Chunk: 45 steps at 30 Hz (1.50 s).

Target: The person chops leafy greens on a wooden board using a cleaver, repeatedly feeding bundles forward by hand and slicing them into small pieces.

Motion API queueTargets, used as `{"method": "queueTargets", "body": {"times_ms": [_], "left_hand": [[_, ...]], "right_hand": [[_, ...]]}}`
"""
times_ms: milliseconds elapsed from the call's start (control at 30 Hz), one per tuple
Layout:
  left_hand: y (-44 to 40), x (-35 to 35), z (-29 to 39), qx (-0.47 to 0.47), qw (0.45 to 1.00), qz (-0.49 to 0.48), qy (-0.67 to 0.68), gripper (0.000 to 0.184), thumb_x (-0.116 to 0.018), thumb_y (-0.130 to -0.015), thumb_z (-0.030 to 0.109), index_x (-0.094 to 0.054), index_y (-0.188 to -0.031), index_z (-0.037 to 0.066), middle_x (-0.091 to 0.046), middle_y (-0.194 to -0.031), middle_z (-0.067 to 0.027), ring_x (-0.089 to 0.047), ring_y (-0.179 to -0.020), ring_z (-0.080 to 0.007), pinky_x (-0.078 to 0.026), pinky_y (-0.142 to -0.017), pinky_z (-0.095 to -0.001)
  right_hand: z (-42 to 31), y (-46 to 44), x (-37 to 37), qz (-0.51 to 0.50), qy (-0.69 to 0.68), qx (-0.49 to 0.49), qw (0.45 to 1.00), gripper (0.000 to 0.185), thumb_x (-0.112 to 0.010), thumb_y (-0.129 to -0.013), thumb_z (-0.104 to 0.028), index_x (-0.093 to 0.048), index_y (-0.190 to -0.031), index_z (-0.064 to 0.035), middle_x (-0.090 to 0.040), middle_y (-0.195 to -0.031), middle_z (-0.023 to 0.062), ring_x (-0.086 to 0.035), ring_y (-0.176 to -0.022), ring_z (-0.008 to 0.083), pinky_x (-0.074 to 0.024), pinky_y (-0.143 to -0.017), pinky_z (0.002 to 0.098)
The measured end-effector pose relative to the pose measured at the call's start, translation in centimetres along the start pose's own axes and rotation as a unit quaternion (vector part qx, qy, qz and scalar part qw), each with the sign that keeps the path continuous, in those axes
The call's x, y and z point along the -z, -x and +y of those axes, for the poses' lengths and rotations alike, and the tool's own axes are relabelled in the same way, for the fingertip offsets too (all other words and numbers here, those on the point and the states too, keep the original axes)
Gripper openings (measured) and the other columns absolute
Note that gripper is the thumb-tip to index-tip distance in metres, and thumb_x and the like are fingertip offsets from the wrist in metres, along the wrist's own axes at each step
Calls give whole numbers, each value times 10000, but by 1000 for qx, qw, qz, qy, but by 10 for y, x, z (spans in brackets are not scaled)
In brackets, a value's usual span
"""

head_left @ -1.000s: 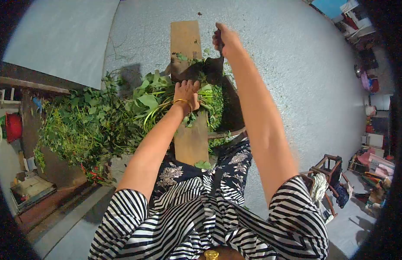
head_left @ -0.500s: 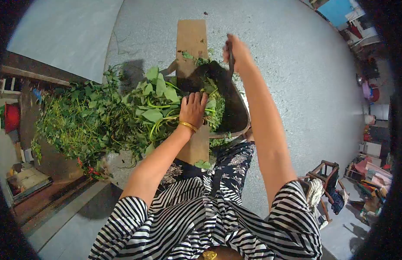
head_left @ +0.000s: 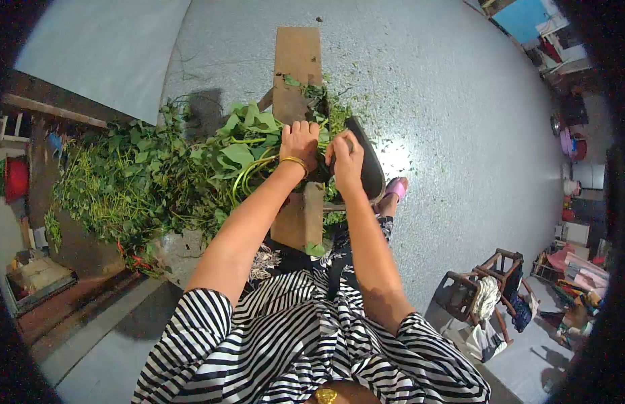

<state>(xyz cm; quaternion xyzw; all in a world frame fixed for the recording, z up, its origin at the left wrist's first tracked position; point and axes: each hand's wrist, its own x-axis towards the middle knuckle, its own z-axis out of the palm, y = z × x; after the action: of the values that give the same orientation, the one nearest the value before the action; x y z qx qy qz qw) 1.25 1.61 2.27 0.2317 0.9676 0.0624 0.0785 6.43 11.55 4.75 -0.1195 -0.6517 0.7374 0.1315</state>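
My left hand (head_left: 300, 145), with a gold bangle at its wrist, is closed on a bunch of leafy green stems (head_left: 248, 149) lying across a wooden board (head_left: 298, 54). Close to its right side, my right hand (head_left: 346, 158) is curled round the handle of a dark knife, which is mostly hidden by the hand. The knife's blade cannot be made out clearly. Beyond the board's right side stands a dark container (head_left: 367, 161), with cut greens (head_left: 338, 118) at its far left side.
A large heap of leafy vines (head_left: 134, 182) spreads to the left. Small green bits are scattered on the grey floor (head_left: 460, 135). A foot in a pink sandal (head_left: 396, 189) is right of the container. A wooden stool (head_left: 504, 262) stands at the lower right.
My right hand has come down and left with the knife, from beyond the container to beside my left hand. My left hand still presses the stems on the board.
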Motion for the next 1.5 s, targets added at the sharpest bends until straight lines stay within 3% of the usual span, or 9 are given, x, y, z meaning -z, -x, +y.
{"method": "queueTargets", "body": {"times_ms": [300, 367, 400, 533, 700, 833, 867, 967, 1500], "left_hand": [[49, -11, 11, -98, 974, 179, -99, 611, -645, -668, 216, -406, -1193, 17, -479, -1005, -101, -456, -1030, -263, -358, -865, -363], [40, 6, 9, -132, 984, 109, -57, 542, -638, -676, 209, -433, -1137, 12, -488, -1021, -121, -458, -1034, -268, -357, -878, -362], [18, 9, 11, -72, 994, -82, -7, 806, -703, -593, 215, -326, -1280, 28, -432, -1225, -144, -390, -1168, -292, -315, -967, -418], [-16, 3, 4, -50, 996, -71, -35, 708, -647, -647, 215, -345, -1262, 36, -468, -1129, -128, -409, -1127, -282, -322, -962, -405], [-19, -69, -3, -36, 975, 156, -152, 605, -613, -703, 279, -401, -1208, 22, -448, -1140, -128, -418, -1104, -262, -303, -957, -381], [-21, 9, -7, -66, 973, -216, -50, 969, -645, -702, 412, -90, -1402, 36, -217, -1430, -124, -177, -1329, -300, -149, -1063, -466], [-20, 44, -10, -50, 946, -310, -78, 1276, -633, -551, 682, 97, -1400, 69, 5, -1481, -117, -1, -1365, -287, -3, -1056, -548], [-7, 62, -20, -36, 939, -284, -191, 1316, -638, -512, 711, 107, -1399, 85, -5, -1481, -117, 38, -1366, -270, 24, -1036, -583], [-5, 25, -17, -41, 981, -150, -118, 953, -661, -644, 415, -178, -1404, 102, -135, -1454, -135, -134, -1341, -321, -169, -1020, -581]], "right_hand": [[-73, -168, -7, -14, -9, -193, 981, 281, -503, -831, -302, -457, -696, -60, -485, -553, 62, -429, -414, 159, -344, -391, 309], [-75, -192, -12, -13, -61, -228, 972, 276, -524, -834, -297, -458, -713, -58, -489, -566, 60, -434, -421, 157, -354, -386, 305], [-74, -196, -13, -10, -62, -230, 971, 276, -524, -834, -297, -458, -713, -58, -489, -566, 60, -434, -421, 157, -354, -386, 305], [-75, -171, -19, 47, -35, -194, 979, 271, -542, -818, -287, -496, -696, -50, -497, -553, 77, -445, -406, 192, -353, -395, 350], [-53, -66, 3, 31, -85, -80, 993, 229, -508, -839, -266, -454, -752, -61, -476, -570, 59, -414, -402, 145, -329, -372, 283], [-51, -56, 0, 37, -91, -66, 993, 224, -540, -829, -271, -464, -794, -63, -456, -556, 29, -416, -404, 114, -313, -363, 263], [-53, -57, 1, 38, -101, -69, 992, 229, -542, -827, -274, -463, -796, -62, -458, -560, 28, -414, -403, 112, -311, -363, 260], [-55, -54, -1, 43, -99, -72, 992, 247, -545, -823, -292, -462, -795, -61, -457, -564, 24, -411, -402, 108, -308, -363, 256], [-71, -191, -27, 32, -100, -196, 975, 283, -543, -843, -295, -481, -687, -68, -514, -560, 64, -469, -437, 178, -373, -403, 312]]}}
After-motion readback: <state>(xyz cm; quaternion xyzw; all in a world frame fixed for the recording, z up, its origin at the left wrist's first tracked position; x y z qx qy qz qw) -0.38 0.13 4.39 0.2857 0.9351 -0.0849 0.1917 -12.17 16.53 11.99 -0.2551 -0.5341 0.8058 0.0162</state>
